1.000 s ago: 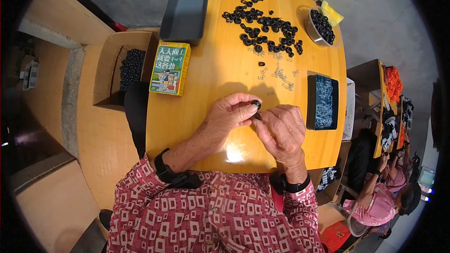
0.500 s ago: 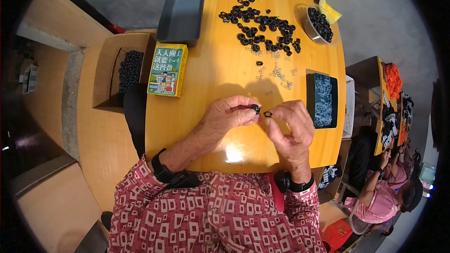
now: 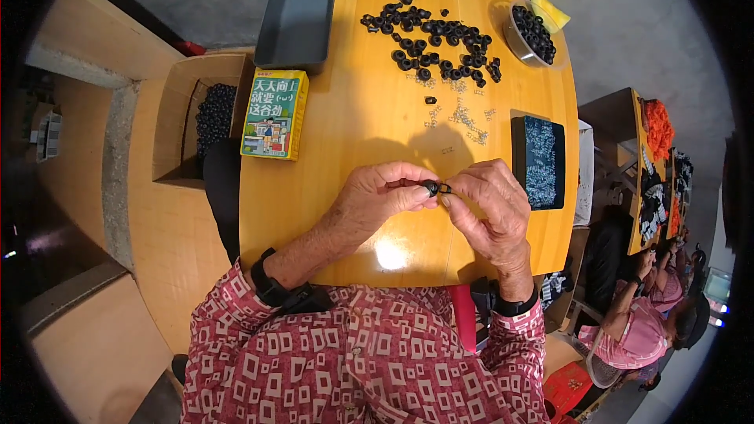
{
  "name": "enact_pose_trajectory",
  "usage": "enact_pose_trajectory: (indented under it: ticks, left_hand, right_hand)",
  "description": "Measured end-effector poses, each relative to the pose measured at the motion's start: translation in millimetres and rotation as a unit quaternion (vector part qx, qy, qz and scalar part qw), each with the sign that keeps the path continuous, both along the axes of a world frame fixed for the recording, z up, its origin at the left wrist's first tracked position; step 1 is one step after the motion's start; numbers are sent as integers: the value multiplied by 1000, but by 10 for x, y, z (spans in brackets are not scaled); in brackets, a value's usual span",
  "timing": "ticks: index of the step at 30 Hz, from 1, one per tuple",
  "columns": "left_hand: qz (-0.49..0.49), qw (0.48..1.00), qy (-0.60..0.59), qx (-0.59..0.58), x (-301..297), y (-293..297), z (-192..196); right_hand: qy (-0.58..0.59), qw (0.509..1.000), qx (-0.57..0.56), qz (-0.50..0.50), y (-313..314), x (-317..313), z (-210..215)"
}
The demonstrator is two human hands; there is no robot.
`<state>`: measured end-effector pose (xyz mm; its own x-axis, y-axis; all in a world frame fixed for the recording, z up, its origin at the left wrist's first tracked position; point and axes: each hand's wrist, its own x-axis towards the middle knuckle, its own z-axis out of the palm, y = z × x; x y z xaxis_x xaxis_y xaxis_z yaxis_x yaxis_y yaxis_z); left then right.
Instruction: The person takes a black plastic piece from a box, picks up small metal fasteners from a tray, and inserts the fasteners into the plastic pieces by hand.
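Observation:
Above the near half of the wooden table [image 3: 353, 126], my left hand [image 3: 385, 198] pinches a small round black plastic part [image 3: 430, 187] between thumb and index finger. My right hand [image 3: 496, 208] is closed on a small black loop-shaped piece [image 3: 445, 188], which meets the round part end to end; whether the two are joined cannot be made out. Beyond my hands lie scattered tiny clear or silvery pieces [image 3: 465, 122] and a single black part [image 3: 430, 100]. Farther back, many round black parts [image 3: 452, 35] are spread loosely.
A dark tray [image 3: 516, 159] of small shiny pieces stands at right. At left are a yellow-green carton [image 3: 273, 114] and a grey tray [image 3: 292, 16]. Tubs [image 3: 510, 39] of black parts line the far edge. A cardboard box [image 3: 177, 137] stands left; another person [image 3: 632, 334] sits at right.
My right hand has brought the black loop-shaped piece left against the round part, closing the small gap between them. My left hand keeps its pinch. The whole view has shifted slightly.

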<state>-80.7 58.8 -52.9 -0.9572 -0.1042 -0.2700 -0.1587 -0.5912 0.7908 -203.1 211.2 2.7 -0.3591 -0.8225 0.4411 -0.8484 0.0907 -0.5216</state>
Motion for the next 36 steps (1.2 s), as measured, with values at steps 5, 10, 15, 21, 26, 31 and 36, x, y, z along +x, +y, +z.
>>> enact_pose_trajectory:
  ticks: [5,10,15,21,26,31,36]
  left_hand:
    - [-15,1000,5,-10,5,-13,8]
    - [-13,1000,-3,-27,1,-20,6]
    - [-3,1000,-7,-4,5,-1,-32]
    - [3,1000,2,14,6,13,-86]
    - [-12,1000,-7,9,9,-6,-84]
    - [-11,1000,-13,22,5,11,-98]
    - [12,1000,-7,-3,3,45,-106]
  right_hand:
    - [10,1000,14,12,-13,-3,23]
    - [17,999,28,26,-32,-5,50]
    - [36,998,45,32,-35,16,61]
    - [5,999,40,33,-25,1,3]
    - [-45,999,19,18,-12,37,-113]
    - [-84,996,-6,-3,21,61,-243]
    - [-59,997,-25,-44,5,182,-316]
